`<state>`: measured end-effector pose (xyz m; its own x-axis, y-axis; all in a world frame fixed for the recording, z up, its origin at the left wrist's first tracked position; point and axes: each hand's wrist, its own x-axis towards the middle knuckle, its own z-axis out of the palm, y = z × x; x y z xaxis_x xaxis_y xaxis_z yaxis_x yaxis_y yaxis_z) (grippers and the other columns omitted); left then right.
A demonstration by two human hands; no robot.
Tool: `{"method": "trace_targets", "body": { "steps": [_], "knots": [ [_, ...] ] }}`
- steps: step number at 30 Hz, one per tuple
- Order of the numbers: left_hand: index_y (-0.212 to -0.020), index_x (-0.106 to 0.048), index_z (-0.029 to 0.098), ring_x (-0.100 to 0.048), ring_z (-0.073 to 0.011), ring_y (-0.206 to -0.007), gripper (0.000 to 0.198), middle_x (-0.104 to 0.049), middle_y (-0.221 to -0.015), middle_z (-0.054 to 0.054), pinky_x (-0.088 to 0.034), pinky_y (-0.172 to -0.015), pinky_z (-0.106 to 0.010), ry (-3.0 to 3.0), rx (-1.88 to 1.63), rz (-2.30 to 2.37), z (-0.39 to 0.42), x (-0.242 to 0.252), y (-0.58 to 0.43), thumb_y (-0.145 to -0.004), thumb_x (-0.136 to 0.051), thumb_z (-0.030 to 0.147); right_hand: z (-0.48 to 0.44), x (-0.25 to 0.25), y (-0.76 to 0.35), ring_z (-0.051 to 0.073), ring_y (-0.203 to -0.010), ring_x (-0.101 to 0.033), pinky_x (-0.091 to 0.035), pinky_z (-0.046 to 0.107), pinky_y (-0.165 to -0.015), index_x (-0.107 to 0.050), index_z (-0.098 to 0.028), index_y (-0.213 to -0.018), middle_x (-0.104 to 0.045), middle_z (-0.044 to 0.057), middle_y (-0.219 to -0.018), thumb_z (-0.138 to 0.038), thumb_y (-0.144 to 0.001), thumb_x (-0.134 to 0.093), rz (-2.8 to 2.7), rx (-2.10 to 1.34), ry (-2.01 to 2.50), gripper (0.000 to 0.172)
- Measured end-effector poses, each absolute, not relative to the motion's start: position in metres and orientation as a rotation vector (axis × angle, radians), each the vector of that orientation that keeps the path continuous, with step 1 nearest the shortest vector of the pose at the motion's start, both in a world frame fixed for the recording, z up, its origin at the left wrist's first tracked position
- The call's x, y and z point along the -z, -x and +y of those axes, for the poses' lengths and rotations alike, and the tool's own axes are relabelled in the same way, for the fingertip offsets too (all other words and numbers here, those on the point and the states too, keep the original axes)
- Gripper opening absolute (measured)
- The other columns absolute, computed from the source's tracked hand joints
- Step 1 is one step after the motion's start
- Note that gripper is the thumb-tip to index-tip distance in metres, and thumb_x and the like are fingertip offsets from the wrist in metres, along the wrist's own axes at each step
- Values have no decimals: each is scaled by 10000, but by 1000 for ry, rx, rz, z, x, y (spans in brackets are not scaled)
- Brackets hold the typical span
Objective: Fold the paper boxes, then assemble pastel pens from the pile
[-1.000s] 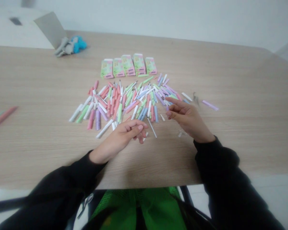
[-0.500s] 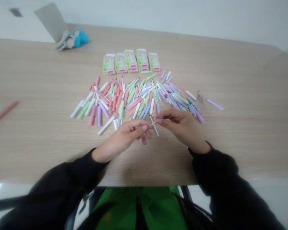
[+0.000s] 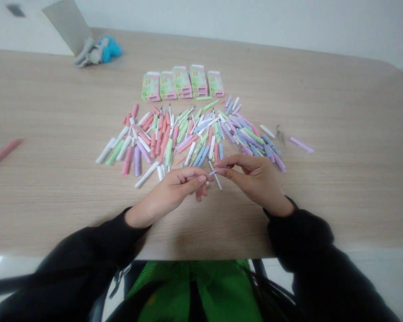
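My left hand [image 3: 179,187] and my right hand [image 3: 251,175] meet just in front of a spread of pastel pen parts [image 3: 188,134] on the wooden table [image 3: 53,197]. My right hand pinches a small lilac pen piece [image 3: 214,171] between thumb and forefinger, its tip pointing at my left fingers. My left hand is closed in a pinch, and what it holds is too small to make out. A thin white refill [image 3: 215,177] lies on the table between the two hands.
Several small pink-and-green boxes [image 3: 182,83] stand in a row behind the pen parts. A grey and blue cloth bundle [image 3: 97,50] lies at the far left. A pink pen [image 3: 2,154] lies at the left edge, a lilac piece [image 3: 301,145] at the right.
My right hand came back from the right side of the pile with a lilac piece and brought it up to my left hand. My left hand stayed in place.
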<state>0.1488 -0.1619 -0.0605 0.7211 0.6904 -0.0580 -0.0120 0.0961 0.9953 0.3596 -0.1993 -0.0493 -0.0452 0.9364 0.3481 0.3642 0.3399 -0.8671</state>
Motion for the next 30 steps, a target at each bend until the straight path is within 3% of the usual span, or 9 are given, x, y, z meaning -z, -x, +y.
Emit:
{"method": "trace_targets", "body": {
  "steps": [7,18,30],
  "knots": [
    [-793,-640,141,-587,-80,-648,282,-633,-723,14,-457,-644,-208,-1370,-564,607,-162,61,-148,-1008,-551,301,-202,49,-361,158,-798,-738,-582,291,-788,-796,-236,-856,-802,-10,-856,-204,-829,-790,-1629,-730,1140,43],
    [-925,-665,133,-591,-95,-629,224,-631,-710,17,-463,-630,-228,-1315,-527,585,-163,61,-146,-996,-568,322,-204,48,-364,150,-786,-723,-571,288,-771,-788,-238,-880,-791,-10,-851,-183,-838,-782,-1657,-734,1066,69],
    [-813,-654,135,-582,-77,-645,293,-621,-685,24,-458,-675,-206,-1413,-514,585,-162,62,-146,-1015,-550,321,-203,45,-359,134,-761,-703,-542,271,-763,-778,-207,-853,-775,-4,-800,-169,-876,-739,-1797,-721,1029,59]
  ]
}}
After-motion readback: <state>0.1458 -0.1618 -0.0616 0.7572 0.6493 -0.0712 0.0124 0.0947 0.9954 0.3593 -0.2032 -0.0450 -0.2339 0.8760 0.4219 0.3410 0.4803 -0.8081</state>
